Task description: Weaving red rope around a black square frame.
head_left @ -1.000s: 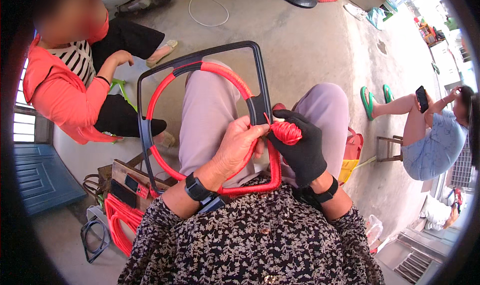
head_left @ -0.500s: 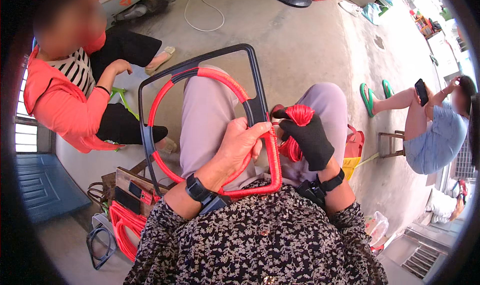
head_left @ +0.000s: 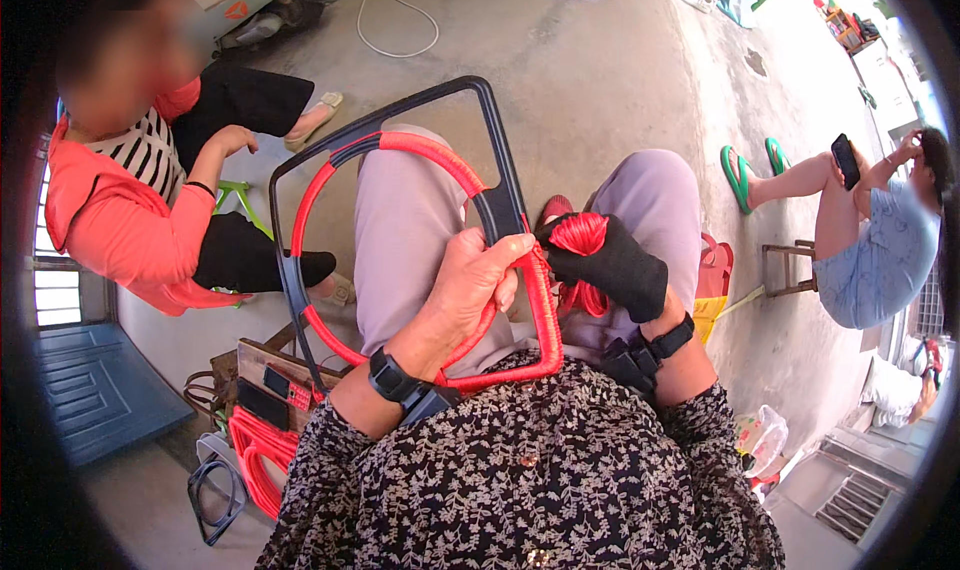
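A black frame (head_left: 499, 210), rounded square outside with a ring inside, leans across my lap. Red cord (head_left: 546, 320) is wound closely round most of the ring and along the frame's near and right sides; its far and left sides show bare black. My left hand (head_left: 468, 278) is bare and closed round the frame's right side, thumb pressed on the wound cord. Close beside it, my right hand (head_left: 625, 272), in a black glove, grips a bundle of red cord (head_left: 580, 235). Loops of the bundle hang out below the glove. The glove hides the fingertips.
To my left sits a person in a coral jacket (head_left: 130, 215). A wooden stool (head_left: 255, 355) holds phones, with coiled red cord (head_left: 262, 460) beside it. On the right, a person in light blue (head_left: 868, 255) holds a phone. A red and yellow bag (head_left: 712, 280) stands by my right knee.
My right hand has shifted slightly left and tilted, bringing the cord bundle closer to the frame's right side. My left hand keeps its hold on the frame.
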A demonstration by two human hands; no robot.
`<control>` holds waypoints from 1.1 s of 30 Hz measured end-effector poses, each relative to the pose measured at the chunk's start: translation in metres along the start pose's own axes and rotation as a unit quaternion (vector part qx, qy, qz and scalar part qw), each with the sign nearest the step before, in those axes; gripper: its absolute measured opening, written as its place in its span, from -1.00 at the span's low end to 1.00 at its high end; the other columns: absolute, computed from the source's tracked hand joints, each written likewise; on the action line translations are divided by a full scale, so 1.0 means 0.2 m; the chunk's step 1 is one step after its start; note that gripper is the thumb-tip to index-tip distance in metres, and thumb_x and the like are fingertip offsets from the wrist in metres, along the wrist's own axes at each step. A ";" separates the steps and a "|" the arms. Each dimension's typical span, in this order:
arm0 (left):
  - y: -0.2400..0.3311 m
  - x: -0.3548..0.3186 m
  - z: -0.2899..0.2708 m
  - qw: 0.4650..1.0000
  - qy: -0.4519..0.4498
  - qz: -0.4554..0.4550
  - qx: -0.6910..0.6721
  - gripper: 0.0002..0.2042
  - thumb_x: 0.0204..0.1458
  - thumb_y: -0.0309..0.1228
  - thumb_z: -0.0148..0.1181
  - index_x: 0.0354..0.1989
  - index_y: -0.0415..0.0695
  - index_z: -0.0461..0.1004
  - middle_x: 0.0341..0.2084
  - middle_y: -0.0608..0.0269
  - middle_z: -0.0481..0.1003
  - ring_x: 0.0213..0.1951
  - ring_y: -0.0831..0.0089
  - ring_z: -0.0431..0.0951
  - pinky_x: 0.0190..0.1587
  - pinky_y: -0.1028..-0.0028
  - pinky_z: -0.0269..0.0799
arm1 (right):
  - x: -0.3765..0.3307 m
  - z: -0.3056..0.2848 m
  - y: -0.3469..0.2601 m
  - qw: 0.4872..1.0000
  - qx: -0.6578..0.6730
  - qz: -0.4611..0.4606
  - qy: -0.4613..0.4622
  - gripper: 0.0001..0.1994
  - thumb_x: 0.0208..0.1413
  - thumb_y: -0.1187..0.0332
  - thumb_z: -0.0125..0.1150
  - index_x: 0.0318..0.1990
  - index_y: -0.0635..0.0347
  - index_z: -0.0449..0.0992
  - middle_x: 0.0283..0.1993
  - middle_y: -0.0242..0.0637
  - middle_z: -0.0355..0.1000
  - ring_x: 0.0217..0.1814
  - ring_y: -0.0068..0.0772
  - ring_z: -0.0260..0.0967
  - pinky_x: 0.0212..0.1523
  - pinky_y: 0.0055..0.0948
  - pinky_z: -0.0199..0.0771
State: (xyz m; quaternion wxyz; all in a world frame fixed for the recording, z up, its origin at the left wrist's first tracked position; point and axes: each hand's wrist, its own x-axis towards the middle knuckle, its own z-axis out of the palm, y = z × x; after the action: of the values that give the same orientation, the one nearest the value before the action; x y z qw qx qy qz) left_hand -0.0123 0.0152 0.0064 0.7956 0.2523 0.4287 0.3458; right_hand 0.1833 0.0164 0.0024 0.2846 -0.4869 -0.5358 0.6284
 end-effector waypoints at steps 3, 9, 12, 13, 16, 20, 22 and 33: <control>0.00 0.00 0.00 1.000 0.005 0.007 0.007 -0.87 0.07 -0.39 0.14 -0.37 -0.13 0.35 -0.66 0.41 0.36 -0.81 0.66 0.25 -0.78 0.60 0.14 | 0.00 0.01 0.01 1.000 0.020 -0.002 0.005 -0.79 0.00 0.35 0.31 -0.25 0.27 0.55 -0.50 -0.42 0.48 -0.51 -0.67 0.34 -0.43 -0.56 0.43; 0.00 0.00 0.01 0.999 0.013 0.038 0.023 -0.88 0.06 -0.40 0.14 -0.36 -0.14 0.33 -0.63 0.39 0.37 -0.81 0.65 0.24 -0.78 0.60 0.14 | 0.00 0.01 0.02 0.999 0.048 0.003 -0.005 -0.82 -0.01 0.36 0.31 -0.30 0.28 0.55 -0.50 -0.40 0.48 -0.51 -0.64 0.37 -0.46 -0.54 0.44; 0.00 0.00 0.01 0.999 0.015 0.021 0.025 -0.86 0.05 -0.40 0.14 -0.35 -0.14 0.32 -0.61 0.37 0.38 -0.81 0.66 0.23 -0.79 0.60 0.14 | 0.00 0.01 0.01 1.000 0.012 0.008 0.027 -0.83 -0.02 0.35 0.32 -0.37 0.27 0.54 -0.52 -0.40 0.47 -0.53 -0.63 0.36 -0.48 -0.53 0.43; 0.01 0.00 0.01 0.999 0.015 0.023 0.025 -0.86 0.05 -0.40 0.14 -0.35 -0.14 0.32 -0.61 0.37 0.38 -0.81 0.66 0.23 -0.79 0.60 0.14 | -0.01 0.01 0.01 1.000 0.011 0.007 0.027 -0.83 -0.02 0.35 0.32 -0.37 0.27 0.54 -0.52 -0.40 0.47 -0.53 -0.63 0.36 -0.48 -0.53 0.43; 0.01 0.00 0.01 1.000 0.008 0.021 0.017 -0.86 0.06 -0.39 0.13 -0.34 -0.13 0.31 -0.60 0.37 0.38 -0.81 0.66 0.23 -0.79 0.60 0.13 | -0.01 0.02 0.02 0.997 0.049 -0.001 0.054 -0.84 -0.03 0.33 0.32 -0.44 0.23 0.51 -0.53 -0.41 0.46 -0.54 -0.63 0.35 -0.49 -0.51 0.41; -0.01 0.00 -0.02 1.000 -0.008 0.002 -0.012 -0.87 0.08 -0.39 0.11 -0.33 -0.13 0.31 -0.61 0.36 0.38 -0.80 0.65 0.24 -0.78 0.59 0.13 | -0.01 0.04 0.04 0.990 -0.040 0.022 0.134 -0.86 0.01 0.36 0.26 -0.44 0.22 0.48 -0.54 -0.41 0.45 -0.55 -0.61 0.35 -0.51 -0.49 0.37; -0.01 0.01 -0.04 0.999 -0.022 0.004 -0.032 -0.87 0.09 -0.39 0.11 -0.32 -0.13 0.31 -0.61 0.36 0.38 -0.80 0.65 0.25 -0.77 0.59 0.14 | -0.02 0.03 0.03 0.989 -0.045 0.027 0.141 -0.88 0.03 0.38 0.24 -0.43 0.23 0.48 -0.54 -0.41 0.44 -0.55 -0.61 0.34 -0.51 -0.49 0.36; -0.04 -0.02 -0.06 0.998 -0.055 0.031 -0.007 -0.89 0.09 -0.45 0.14 -0.30 -0.16 0.34 -0.64 0.40 0.37 -0.75 0.65 0.31 -0.73 0.59 0.21 | 0.04 0.10 -0.03 0.920 0.388 0.024 0.050 -0.88 0.08 0.36 0.12 -0.35 0.22 0.41 -0.62 -0.40 0.30 -0.65 -0.59 0.23 -0.60 -0.56 0.26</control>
State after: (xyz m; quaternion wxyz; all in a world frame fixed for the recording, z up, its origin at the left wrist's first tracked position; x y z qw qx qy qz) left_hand -0.0214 0.0082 -0.0019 0.8086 0.2788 0.3735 0.3590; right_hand 0.1605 0.0167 0.0055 0.4626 -0.3816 -0.2230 0.7685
